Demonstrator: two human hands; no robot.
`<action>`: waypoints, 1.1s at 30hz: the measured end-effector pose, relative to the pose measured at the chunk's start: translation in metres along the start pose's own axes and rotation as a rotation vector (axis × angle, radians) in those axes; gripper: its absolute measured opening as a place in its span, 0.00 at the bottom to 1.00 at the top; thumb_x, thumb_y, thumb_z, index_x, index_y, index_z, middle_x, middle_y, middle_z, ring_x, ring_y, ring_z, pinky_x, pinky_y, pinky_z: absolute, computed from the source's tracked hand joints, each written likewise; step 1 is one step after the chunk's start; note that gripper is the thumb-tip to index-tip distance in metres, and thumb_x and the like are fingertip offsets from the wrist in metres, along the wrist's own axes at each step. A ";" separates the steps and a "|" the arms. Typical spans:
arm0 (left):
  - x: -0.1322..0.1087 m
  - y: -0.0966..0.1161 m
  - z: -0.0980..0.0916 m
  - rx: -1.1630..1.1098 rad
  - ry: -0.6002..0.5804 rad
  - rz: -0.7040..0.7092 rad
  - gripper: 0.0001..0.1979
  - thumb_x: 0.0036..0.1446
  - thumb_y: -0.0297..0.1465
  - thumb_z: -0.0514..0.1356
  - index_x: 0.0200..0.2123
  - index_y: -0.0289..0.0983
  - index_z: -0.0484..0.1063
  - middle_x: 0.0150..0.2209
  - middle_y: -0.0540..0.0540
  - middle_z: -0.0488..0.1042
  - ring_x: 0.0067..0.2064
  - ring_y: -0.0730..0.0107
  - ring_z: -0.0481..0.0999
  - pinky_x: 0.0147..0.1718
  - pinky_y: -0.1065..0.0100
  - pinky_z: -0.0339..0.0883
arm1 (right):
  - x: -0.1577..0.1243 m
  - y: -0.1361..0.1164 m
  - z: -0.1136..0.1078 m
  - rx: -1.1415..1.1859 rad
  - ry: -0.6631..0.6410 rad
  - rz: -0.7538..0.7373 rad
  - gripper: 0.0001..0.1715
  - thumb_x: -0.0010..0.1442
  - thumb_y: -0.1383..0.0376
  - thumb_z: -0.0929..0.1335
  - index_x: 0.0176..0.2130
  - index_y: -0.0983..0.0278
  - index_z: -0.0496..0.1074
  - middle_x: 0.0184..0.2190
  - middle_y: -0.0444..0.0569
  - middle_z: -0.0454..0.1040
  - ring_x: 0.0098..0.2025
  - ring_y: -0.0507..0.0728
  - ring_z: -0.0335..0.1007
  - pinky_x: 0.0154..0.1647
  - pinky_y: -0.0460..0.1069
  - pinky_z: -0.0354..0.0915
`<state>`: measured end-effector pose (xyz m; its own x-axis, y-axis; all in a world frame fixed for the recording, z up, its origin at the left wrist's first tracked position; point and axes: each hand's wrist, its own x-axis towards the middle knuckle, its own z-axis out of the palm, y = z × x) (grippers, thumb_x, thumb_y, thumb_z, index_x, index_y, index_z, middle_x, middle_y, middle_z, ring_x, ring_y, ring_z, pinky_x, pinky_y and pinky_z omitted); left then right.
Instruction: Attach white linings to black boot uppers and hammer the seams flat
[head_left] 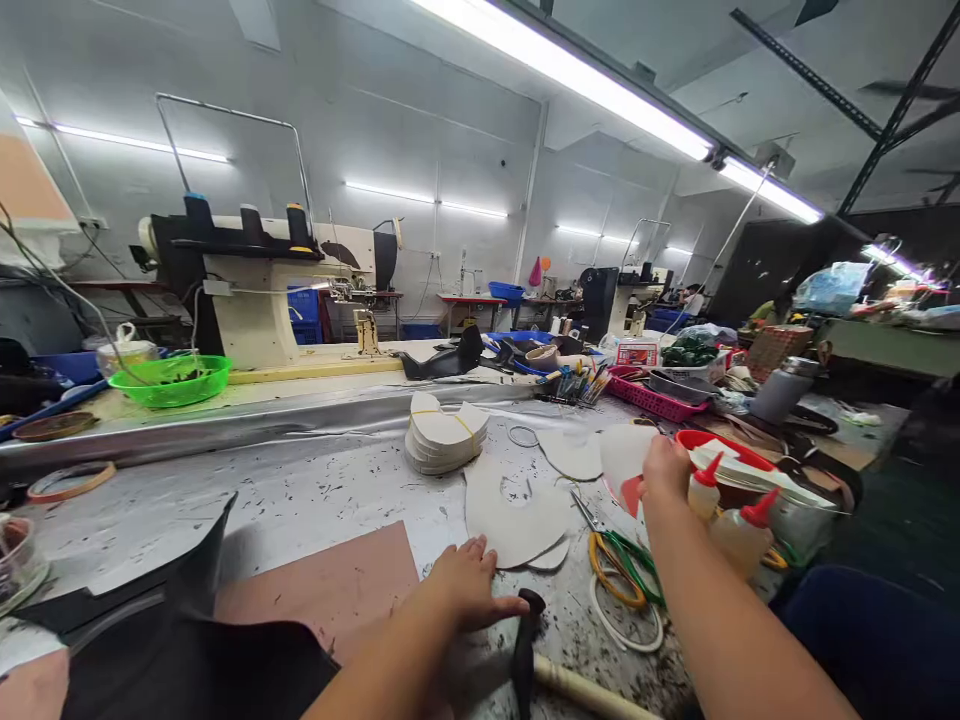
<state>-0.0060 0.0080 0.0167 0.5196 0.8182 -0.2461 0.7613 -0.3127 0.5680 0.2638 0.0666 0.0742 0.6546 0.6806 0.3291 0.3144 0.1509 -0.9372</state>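
Observation:
My left hand [463,588] lies on the bench with its fingers spread, nothing held. Its fingertips are by the edge of white U-shaped pieces [517,525], and its thumb is over the black head of a hammer [525,640] with a wooden handle. Farther right, my right hand [666,468] is curled beside a white piece [624,455] and a small red item [632,494]. Its fingertips are hidden, so I cannot tell what it grips. Scissors with orange and green handles [619,565] lie between my arms. A banded stack of white pieces [444,440] sits farther back.
Black material [195,650] and a pink-brown sheet [352,580] lie at left. Two red-tipped glue bottles [739,535] stand by my right forearm, near a red container [697,437]. A sewing machine [255,290] and green bowl [174,385] are behind; a pink basket [652,398] is back right.

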 end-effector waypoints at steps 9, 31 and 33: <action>-0.072 0.031 -0.034 -0.930 0.207 -0.039 0.32 0.54 0.50 0.49 0.52 0.31 0.62 0.44 0.36 0.74 0.41 0.58 0.76 0.37 0.62 0.69 | -0.188 -0.034 -0.018 -0.066 -0.791 -0.975 0.04 0.56 0.66 0.65 0.32 0.63 0.71 0.31 0.50 0.75 0.33 0.57 0.70 0.35 0.50 0.65; -0.297 -0.070 0.049 -1.764 0.709 -0.664 0.33 0.43 0.39 0.67 0.54 0.39 0.64 0.46 0.42 0.75 0.50 0.49 0.71 0.43 0.59 0.70 | -0.371 -0.054 0.039 0.282 -1.484 0.964 0.36 0.35 0.49 0.74 0.40 0.67 0.69 0.35 0.53 0.76 0.39 0.64 0.71 0.41 0.56 0.64; -0.297 -0.086 0.036 -1.561 0.685 -0.597 0.32 0.42 0.41 0.67 0.51 0.40 0.66 0.45 0.43 0.75 0.48 0.50 0.72 0.42 0.58 0.70 | -0.369 -0.054 0.035 0.232 -1.533 0.852 0.37 0.38 0.49 0.74 0.43 0.68 0.68 0.39 0.56 0.75 0.42 0.65 0.70 0.42 0.56 0.64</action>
<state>-0.2112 -0.2256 0.0126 -0.2016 0.7978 -0.5682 -0.4710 0.4297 0.7704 -0.0185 -0.1674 -0.0007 -0.6457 0.5940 -0.4798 0.0774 -0.5742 -0.8150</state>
